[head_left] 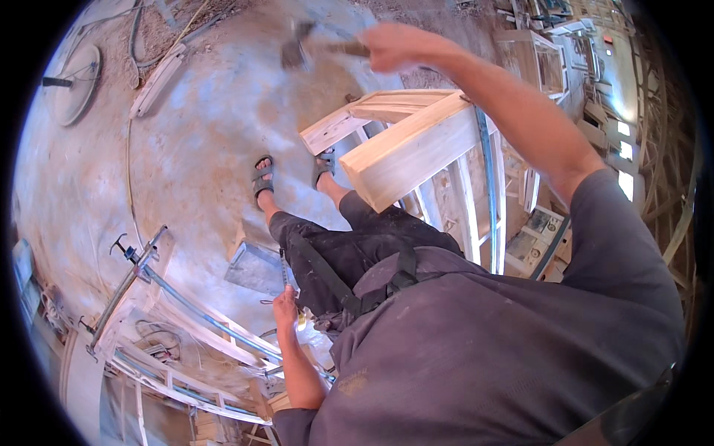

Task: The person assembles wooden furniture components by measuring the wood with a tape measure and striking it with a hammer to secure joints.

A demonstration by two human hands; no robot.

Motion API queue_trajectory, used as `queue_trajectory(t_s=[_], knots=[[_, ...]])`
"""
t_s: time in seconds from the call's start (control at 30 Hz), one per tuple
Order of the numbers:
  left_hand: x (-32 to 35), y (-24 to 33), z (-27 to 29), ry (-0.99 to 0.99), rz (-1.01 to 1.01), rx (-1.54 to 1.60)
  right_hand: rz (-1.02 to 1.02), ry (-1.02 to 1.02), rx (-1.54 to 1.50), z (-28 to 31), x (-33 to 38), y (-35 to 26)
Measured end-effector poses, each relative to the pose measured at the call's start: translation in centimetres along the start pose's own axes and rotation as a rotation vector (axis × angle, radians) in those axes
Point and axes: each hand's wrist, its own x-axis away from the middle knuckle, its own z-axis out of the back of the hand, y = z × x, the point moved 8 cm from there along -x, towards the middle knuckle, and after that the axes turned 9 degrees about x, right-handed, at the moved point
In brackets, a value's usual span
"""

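Note:
My right hand (398, 48) is raised at the top, closed round the handle of a hammer (296, 50) that motion blurs; its head points left over the floor. Below that arm stands a wooden frame (416, 145) of thick pale boards, with a clamp bar (487, 171) across it. The hammer is apart from the frame. Low at my left side, my left hand (285, 306) is closed on a slim grey rod-like thing (284, 269) pointing up, its kind too small to tell. Beside that hand lies a grey flat-faced block (254, 267) on the floor.
Another clamped wooden frame (216, 327) stands at the lower left, with a bar clamp (130, 286) across its end. A round disc-shaped stand (78, 85) and boards (158, 80) lie at the upper left. More wooden frames (528, 59) stand at the upper right. A cable (129, 163) crosses the floor.

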Motion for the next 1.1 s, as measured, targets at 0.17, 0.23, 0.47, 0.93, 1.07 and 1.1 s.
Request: queue_trajectory(t_s=[0.17,0.23,0.47,0.93,1.07,1.1], knots=[[2.3,6.0,2.1,-0.061,0.13,0.033,-0.077,0.188,0.021,-7.0,3.6,-2.3],[1.1,7.8,2.9,-0.105,0.066,-0.039,0.126,-0.349,0.122,-14.8,6.8,-2.4],[-1.3,10.5,6.1,-0.154,0.018,-0.027,-0.145,0.144,0.01,-10.5,15.4,-0.7],[-0.6,29.1,-2.5,-0.358,-0.355,-0.595,-0.996,0.155,-1.543,-50.9,43.0,-15.4],[4.6,31.3,-12.3,-0.383,-0.458,-0.64,-1.191,0.196,-1.991,-58.7,48.6,-20.4],[5.4,31.0,-14.9,-0.406,-0.462,-0.615,-1.254,0.252,-2.017,-61.1,49.6,-21.3]])
